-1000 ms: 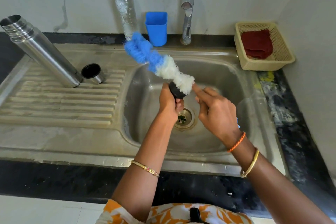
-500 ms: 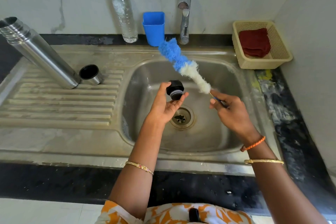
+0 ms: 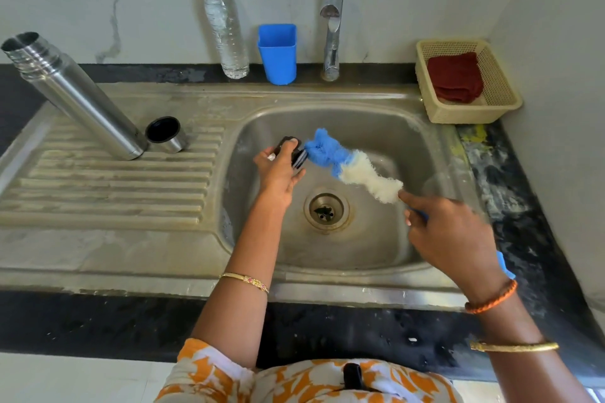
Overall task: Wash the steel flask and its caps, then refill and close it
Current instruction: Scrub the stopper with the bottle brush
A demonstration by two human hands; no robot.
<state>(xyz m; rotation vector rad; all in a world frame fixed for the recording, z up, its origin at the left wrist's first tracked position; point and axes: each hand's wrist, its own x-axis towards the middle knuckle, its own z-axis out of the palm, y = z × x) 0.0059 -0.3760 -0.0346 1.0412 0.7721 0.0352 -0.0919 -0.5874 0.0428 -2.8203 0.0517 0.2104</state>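
Brush (image 3: 347,163): blue tip, white base
Cup (image 3: 277,52): blue
Basket (image 3: 497,108): cream
Cloth (image 3: 455,77): dark red
Garment (image 3: 294,383): orange-white floral

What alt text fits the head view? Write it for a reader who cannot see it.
Over a steel sink, the left hand holds a black inner cap while the right hand pushes a blue-and-white bottle brush against it. The open steel flask and outer cap stand on the drainboard.

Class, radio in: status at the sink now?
Left hand grips black cap. Right hand holds brush, tip on cap. Flask on drainboard. Nothing blocking.
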